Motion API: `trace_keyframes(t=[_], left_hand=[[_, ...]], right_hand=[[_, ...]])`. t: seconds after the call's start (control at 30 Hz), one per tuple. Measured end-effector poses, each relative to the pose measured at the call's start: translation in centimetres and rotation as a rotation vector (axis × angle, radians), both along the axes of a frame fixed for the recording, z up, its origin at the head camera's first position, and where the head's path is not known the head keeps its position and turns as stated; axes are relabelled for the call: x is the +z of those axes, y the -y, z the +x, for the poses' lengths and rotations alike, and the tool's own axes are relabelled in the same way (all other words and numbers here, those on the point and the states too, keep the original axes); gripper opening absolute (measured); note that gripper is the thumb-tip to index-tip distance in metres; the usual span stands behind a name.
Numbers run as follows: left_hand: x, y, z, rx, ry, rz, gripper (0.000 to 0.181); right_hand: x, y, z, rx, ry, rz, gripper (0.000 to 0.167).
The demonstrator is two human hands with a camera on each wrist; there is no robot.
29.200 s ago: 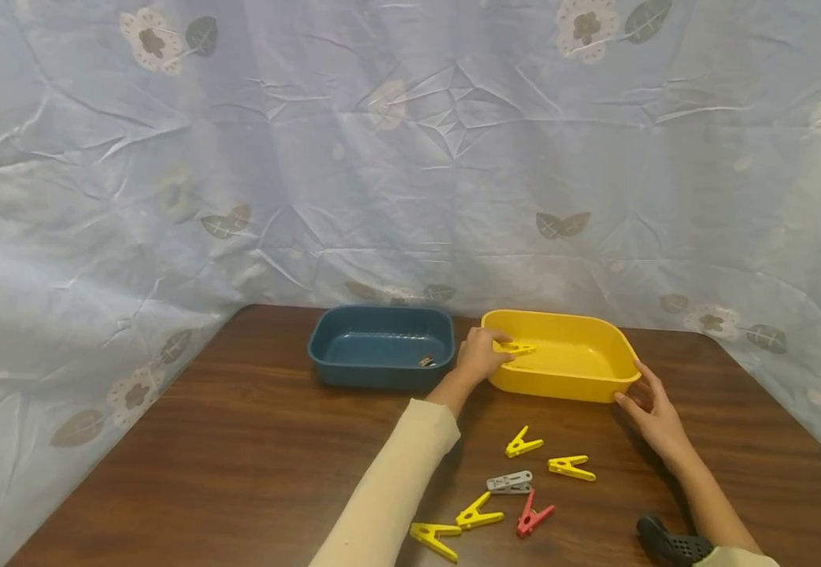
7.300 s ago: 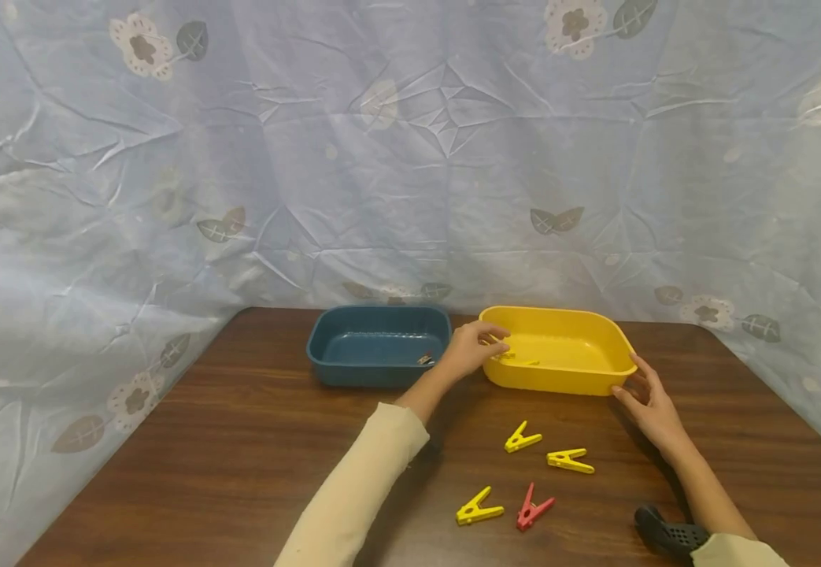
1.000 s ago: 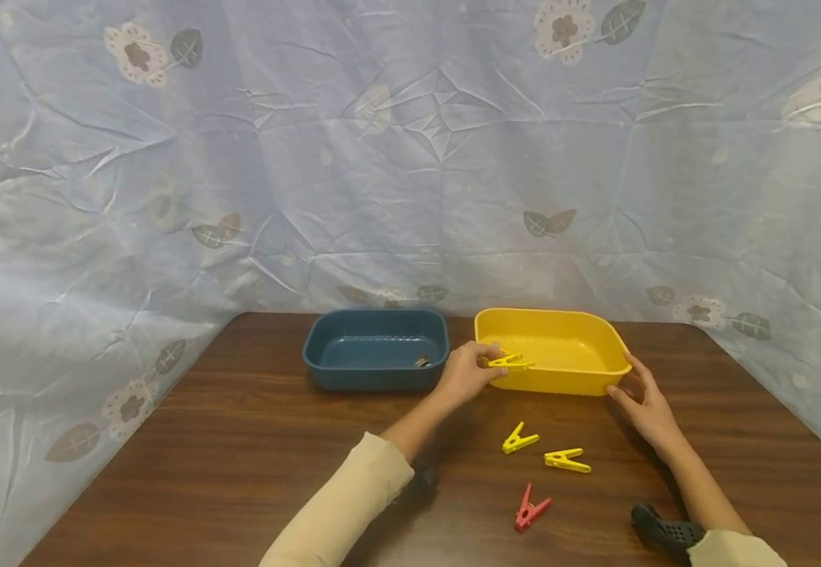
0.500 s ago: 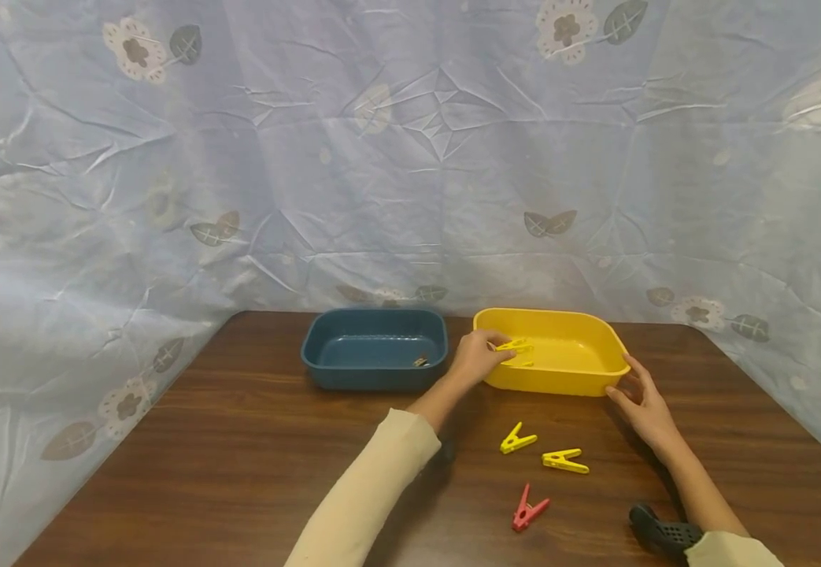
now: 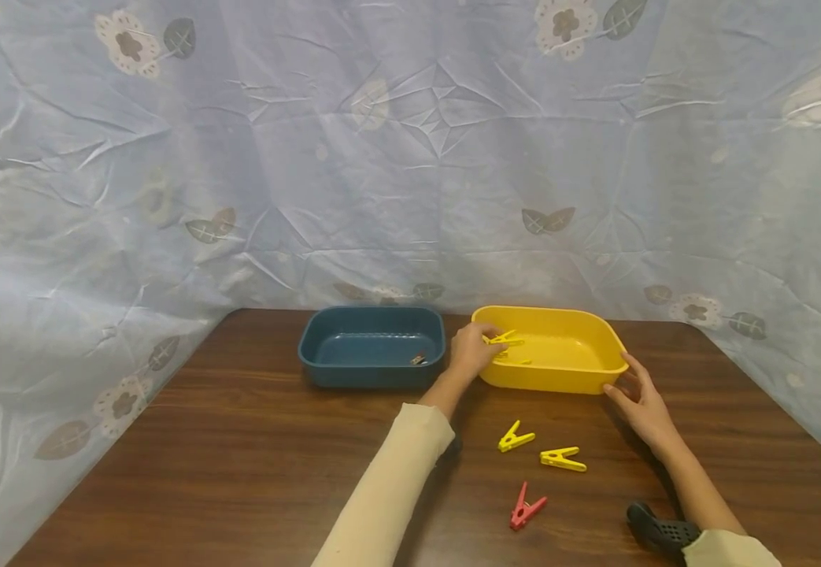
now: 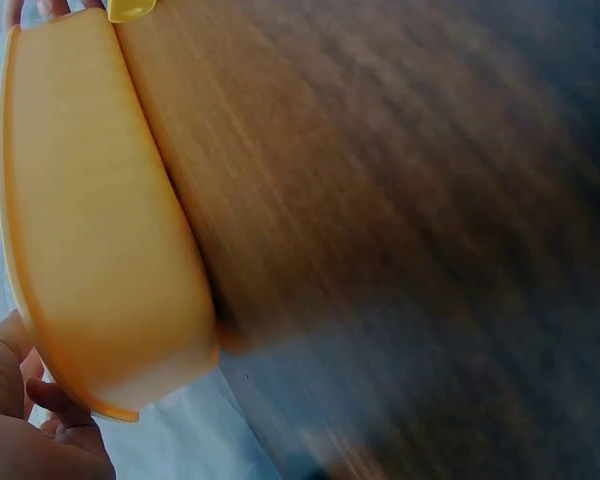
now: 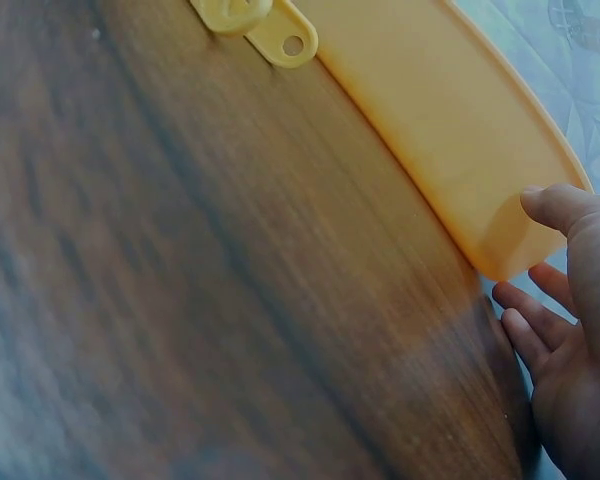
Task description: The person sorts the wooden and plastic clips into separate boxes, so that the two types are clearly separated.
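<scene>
In the head view my left hand [image 5: 472, 350] reaches over the left rim of the yellow box [image 5: 548, 379] and pinches a yellow clothespin [image 5: 506, 339] inside it. Other yellow pieces lie on the box floor just below, partly hidden. The left wrist view shows my left hand [image 6: 25, 420] at the box rim, its clothespin out of sight. My right hand [image 5: 647, 405] holds the box's front right corner, thumb [image 7: 545, 205] on the outer wall. Two yellow clothespins [image 5: 516, 438] and a red clothespin [image 5: 526, 508] lie on the table in front.
Left of the yellow box stands a dark blue box [image 5: 371, 376] with a small brownish object [image 5: 419, 360] inside. Both are near the far edge of the brown table [image 5: 240, 465]. A patterned curtain [image 5: 353, 173] hangs behind.
A second ago the left hand held the clothespin at the front rim; it has since moved inward and back over the box. The right hand keeps its place. Earlier, more clothespins lay on the table.
</scene>
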State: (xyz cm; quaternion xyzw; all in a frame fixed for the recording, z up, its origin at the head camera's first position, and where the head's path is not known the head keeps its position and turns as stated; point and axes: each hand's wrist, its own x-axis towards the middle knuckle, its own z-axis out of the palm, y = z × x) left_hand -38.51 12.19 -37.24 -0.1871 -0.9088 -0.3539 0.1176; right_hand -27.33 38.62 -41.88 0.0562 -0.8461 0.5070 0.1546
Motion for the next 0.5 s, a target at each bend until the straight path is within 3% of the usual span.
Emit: trace_keyframes(t=[0.5], left_hand=[[0.03, 0.29, -0.17, -0.032, 0.062, -0.012, 0.025]], right_hand=[[0.15, 0.17, 0.21, -0.014, 0.008, 0.026, 0.069]])
